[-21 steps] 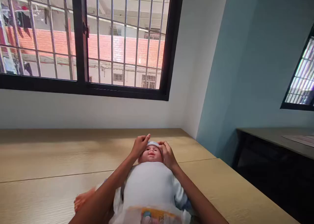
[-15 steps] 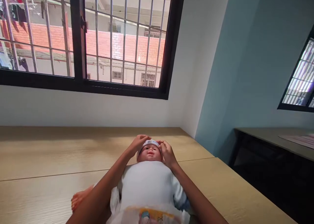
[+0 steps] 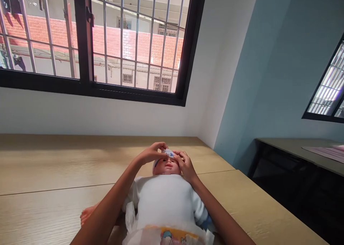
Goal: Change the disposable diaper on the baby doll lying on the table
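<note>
A baby doll (image 3: 166,196) lies on its back on the wooden table, its head toward the window. It wears a white top and a diaper (image 3: 172,234) with a coloured print at the waist. On its head sits a small white hat (image 3: 169,153) with blue marks, low over the forehead. My left hand (image 3: 154,152) grips the hat from the left, thumb at the front edge and fingers over the top. From the right, my right hand (image 3: 185,163) pinches the hat's other side, thumb near the doll's brow.
The light wooden table (image 3: 53,166) spreads around the doll, with a seam across it. Behind it rises a white wall with a barred, black-framed window (image 3: 134,51). To the right, a dark table (image 3: 282,144) bears a pink sheet (image 3: 325,154) beside a blue wall.
Both hands have shifted on the hat; my left thumb now lies across its front. The hat's front shows more, with its blue mark visible. The camera view has moved slightly.
</note>
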`<state>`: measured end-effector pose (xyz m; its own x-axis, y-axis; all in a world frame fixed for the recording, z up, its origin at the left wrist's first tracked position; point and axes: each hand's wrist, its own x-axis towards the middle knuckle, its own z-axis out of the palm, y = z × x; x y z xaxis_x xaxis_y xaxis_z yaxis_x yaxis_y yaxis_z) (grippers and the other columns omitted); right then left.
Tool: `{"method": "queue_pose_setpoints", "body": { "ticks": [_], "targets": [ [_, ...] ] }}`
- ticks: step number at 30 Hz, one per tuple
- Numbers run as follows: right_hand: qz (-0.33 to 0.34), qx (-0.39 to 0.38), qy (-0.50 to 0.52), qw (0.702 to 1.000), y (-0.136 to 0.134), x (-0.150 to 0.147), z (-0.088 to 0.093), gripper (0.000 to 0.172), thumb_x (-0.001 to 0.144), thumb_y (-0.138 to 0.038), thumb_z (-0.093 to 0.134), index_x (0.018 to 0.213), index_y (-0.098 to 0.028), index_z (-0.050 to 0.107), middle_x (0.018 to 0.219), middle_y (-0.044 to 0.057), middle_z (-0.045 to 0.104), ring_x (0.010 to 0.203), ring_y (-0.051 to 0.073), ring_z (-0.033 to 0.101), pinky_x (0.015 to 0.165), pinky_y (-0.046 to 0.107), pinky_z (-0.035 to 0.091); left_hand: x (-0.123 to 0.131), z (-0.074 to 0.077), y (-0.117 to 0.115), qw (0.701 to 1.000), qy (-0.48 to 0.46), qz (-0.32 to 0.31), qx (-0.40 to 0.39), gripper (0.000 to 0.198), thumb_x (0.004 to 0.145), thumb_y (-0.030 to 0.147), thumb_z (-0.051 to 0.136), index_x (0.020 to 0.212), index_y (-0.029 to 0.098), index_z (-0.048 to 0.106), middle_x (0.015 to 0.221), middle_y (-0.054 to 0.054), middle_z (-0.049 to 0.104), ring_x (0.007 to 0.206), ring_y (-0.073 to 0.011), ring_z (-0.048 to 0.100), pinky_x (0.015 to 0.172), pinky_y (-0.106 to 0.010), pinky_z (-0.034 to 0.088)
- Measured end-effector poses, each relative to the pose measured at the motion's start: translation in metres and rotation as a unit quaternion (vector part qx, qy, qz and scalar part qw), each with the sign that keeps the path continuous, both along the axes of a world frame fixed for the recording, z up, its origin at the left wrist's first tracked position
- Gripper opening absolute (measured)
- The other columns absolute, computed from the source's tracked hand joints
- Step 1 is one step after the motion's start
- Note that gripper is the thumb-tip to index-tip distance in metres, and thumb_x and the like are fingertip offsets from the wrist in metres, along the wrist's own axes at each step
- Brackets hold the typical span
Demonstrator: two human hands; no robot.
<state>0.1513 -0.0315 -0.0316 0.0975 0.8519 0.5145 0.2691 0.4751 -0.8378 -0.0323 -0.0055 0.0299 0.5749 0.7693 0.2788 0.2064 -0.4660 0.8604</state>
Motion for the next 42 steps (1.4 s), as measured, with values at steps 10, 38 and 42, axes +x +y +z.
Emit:
{"method": "queue_pose_setpoints", "body": {
  "ticks": [10, 38, 42],
  "targets": [
    [-0.047, 0.102, -0.117, 0.987, -0.014, 0.002, 0.010, 0.018, 0.087, -0.036, 0.052, 0.080, -0.020, 0.056, 0.083, 0.004, 0.058, 0.083, 0.020, 0.054, 0.078, 0.033, 0.043, 0.000, 0.008, -0.002, 0.994, 0.071, 0.012, 0.082, 0.021, 0.065, 0.029, 0.063, 0.066, 0.018, 0.045, 0.069, 0.005, 0.044, 0.065, -0.0112, 0.040, 0.055, -0.024, 0.028],
    [-0.057, 0.162, -0.236, 0.957, -0.031, 0.002, 0.014, 0.020, 0.085, -0.027, 0.044, 0.070, -0.021, 0.055, 0.069, 0.003, 0.056, 0.064, 0.016, 0.050, 0.061, 0.028, 0.039, -0.016, 0.032, -0.013, 0.985, 0.156, -0.058, 0.047, 0.021, 0.058, 0.032, 0.069, 0.063, 0.017, 0.056, 0.061, 0.004, 0.050, 0.059, -0.0115, 0.042, 0.052, -0.024, 0.030],
    [-0.042, 0.164, -0.238, 0.956, -0.031, 0.002, 0.014, 0.016, 0.078, -0.019, 0.043, 0.073, -0.021, 0.058, 0.073, 0.003, 0.057, 0.067, 0.017, 0.052, 0.063, 0.028, 0.040, -0.019, 0.032, -0.013, 0.981, 0.184, -0.050, 0.022, 0.021, 0.057, 0.032, 0.068, 0.070, 0.016, 0.062, 0.065, 0.001, 0.058, 0.062, -0.0143, 0.050, 0.054, -0.025, 0.034]
  ]
}}
